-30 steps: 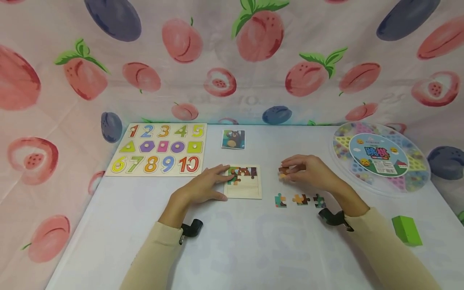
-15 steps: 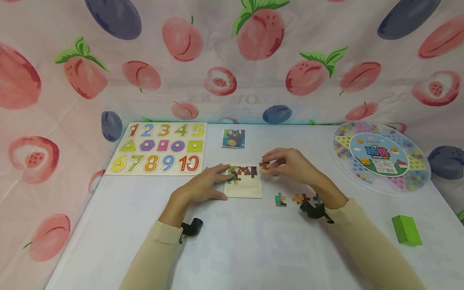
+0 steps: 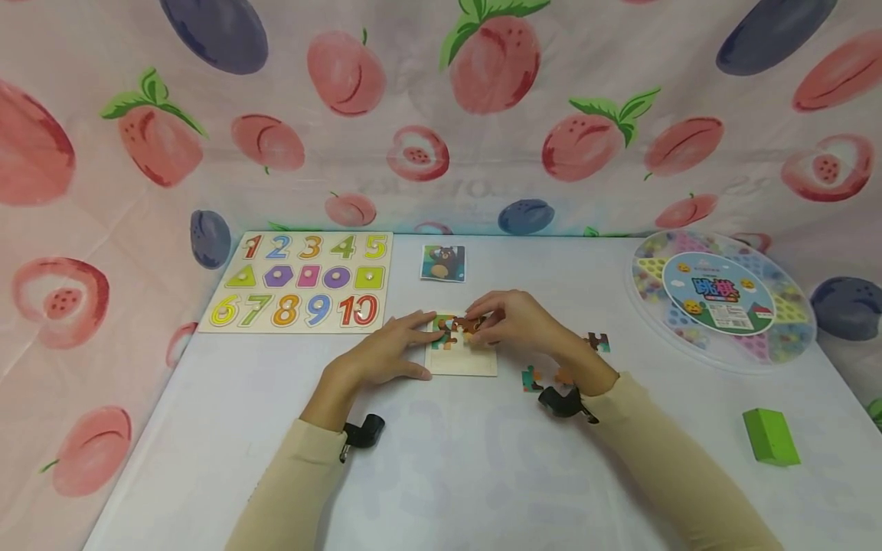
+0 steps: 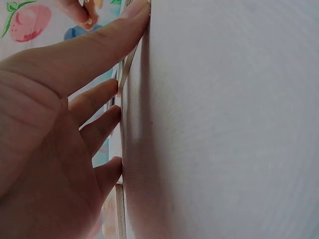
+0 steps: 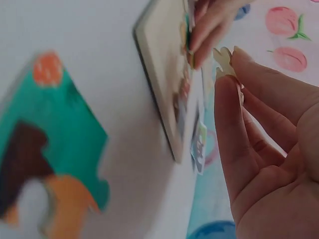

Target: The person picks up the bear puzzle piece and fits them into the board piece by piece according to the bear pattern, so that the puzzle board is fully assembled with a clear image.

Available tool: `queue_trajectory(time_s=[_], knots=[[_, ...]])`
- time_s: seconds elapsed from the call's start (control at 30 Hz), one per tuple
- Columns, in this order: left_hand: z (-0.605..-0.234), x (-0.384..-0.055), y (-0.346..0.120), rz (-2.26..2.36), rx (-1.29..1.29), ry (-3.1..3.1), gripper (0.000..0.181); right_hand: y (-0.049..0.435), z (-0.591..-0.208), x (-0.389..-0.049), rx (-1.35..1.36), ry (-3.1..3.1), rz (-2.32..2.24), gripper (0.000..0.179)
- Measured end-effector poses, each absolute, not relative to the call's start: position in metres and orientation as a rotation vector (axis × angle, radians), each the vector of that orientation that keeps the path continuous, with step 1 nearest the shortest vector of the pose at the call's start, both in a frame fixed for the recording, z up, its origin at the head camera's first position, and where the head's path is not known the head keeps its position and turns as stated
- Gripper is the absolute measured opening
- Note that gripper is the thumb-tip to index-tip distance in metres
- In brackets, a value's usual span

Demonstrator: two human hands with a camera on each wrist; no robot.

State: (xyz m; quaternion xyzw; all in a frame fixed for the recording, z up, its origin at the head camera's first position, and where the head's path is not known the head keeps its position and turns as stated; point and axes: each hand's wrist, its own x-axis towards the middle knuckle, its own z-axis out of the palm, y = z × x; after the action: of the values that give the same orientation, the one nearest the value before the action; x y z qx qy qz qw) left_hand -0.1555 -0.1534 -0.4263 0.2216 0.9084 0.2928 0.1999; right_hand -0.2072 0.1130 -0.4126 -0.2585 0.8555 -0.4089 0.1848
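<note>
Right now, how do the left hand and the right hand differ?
The left hand has spread fingers against the puzzle tray; the right hand pinches a puzzle piece. The left hand is at the tray's left side, the right hand over its right part. Both come from beige sleeves.

The left grip (image 4: 55, 139), a bare hand, fills the left side of the frame, palm in view. Its thumb (image 4: 99, 55) runs up and right to the top edge, the tip at the pale rim of a thin board (image 4: 128, 63). Below it, three fingers (image 4: 101, 128) spread apart, tips near the left border of the white bench (image 4: 234, 119), which fills the right half; a soft shadow (image 4: 149, 129) falls along that border. At upper left, the right grip (image 4: 75, 9) pinches a small brown piece (image 4: 92, 10), cut off by the frame. Behind is cloth (image 4: 50, 37) with a red peach (image 4: 31, 22) and a blue fruit (image 4: 79, 33). At bottom centre-left shows another pale edge (image 4: 119, 209).
</note>
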Motion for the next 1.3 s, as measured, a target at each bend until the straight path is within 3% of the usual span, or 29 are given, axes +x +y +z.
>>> queue_trajectory(time_s=[1.3], knots=[[-0.427, -0.156, -0.154, 0.828, 0.622, 2.533, 0.072, 0.087, -0.428, -0.206, -0.682, 2.530, -0.937, 0.026]])
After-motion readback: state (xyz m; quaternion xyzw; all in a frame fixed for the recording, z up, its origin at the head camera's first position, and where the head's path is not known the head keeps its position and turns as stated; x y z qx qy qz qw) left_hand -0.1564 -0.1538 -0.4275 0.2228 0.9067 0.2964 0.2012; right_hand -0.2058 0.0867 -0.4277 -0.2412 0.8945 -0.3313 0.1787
